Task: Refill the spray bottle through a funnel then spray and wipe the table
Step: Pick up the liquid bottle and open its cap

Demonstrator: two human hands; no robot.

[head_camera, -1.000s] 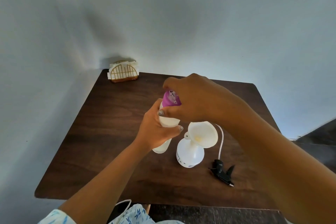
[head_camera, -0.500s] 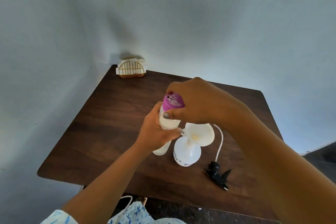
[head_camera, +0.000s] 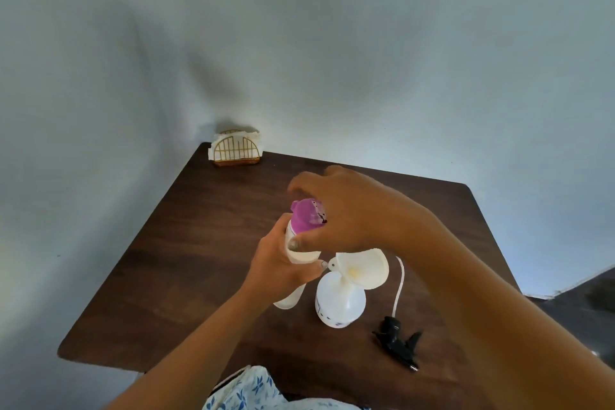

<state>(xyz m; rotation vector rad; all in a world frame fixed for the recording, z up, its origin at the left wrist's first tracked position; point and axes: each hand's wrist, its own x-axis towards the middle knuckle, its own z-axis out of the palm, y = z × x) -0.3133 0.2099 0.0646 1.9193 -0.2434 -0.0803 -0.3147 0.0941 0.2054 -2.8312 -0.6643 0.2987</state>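
The left hand (head_camera: 283, 263) grips the white refill bottle (head_camera: 289, 299) around its upper body and holds it tilted just above the table (head_camera: 199, 260). This steadies the bottle against twisting. The right hand (head_camera: 346, 216) comes over from the right. Its thumb and curled fingers close around the purple cap (head_camera: 306, 215), a grip suited to opening it. The cap is on the bottle, so by judgement pouring has not begun.

The spray bottle (head_camera: 339, 304) stands upright near the middle of the table, just right of the refill bottle. The funnel (head_camera: 362, 268) sits in its open neck with the wide mouth up, so the liquid can go straight in. The black spray head (head_camera: 397, 343) with its white tube (head_camera: 399, 283) lies flat to the right and nearer, which leaves the neck free.

A napkin holder (head_camera: 236, 150) stands at the far left corner, well apart from the work; its napkins probably serve for wiping.
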